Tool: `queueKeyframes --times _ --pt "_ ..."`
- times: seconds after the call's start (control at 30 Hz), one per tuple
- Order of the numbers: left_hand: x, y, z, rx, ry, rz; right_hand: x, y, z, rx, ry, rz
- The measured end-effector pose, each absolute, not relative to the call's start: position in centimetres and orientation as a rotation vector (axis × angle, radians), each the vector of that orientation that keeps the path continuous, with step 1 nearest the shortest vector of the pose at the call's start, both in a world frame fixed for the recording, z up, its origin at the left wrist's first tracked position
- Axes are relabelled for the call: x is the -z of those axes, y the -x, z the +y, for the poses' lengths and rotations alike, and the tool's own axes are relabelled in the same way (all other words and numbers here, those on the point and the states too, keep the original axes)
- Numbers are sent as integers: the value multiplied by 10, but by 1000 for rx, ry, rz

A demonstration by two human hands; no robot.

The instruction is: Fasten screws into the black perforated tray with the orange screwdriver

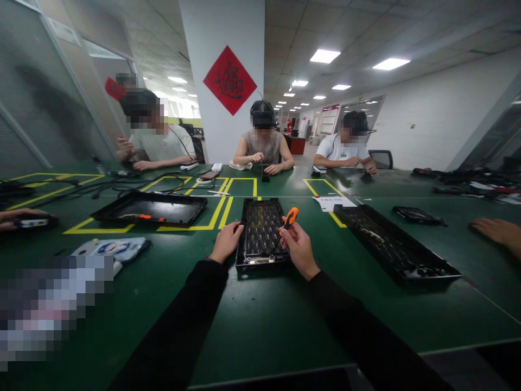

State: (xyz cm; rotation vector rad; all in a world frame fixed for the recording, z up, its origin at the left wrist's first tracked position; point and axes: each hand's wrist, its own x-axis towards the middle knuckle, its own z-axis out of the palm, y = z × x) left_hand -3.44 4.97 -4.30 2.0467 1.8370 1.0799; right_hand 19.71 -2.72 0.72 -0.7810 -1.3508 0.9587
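A black rectangular device shell point(261, 225), opened with its ribbed inside up, lies on the green table point(264, 320) in front of me. My left hand point(226, 242) grips its left edge, fingers curled against the rim. My right hand point(297, 244) is closed round a small screwdriver with an orange handle point(290, 217). Its thin shaft slants down and left toward the near right part of the shell.
A black tray point(150, 208) with small orange parts sits left, a second black shell point(394, 244) right. A white-blue device point(112, 248) lies near left. Three people sit at the far edge; other people's hands rest at the left point(16, 216) and right point(499, 231) edges. Cables cross the far left.
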Motion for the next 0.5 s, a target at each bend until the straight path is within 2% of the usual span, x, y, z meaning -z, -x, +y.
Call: queueKeyframes --times 0.5 --pt "41 33 47 -1084 -2031 1849 -6 -197 -26 -1044 773 -1427"
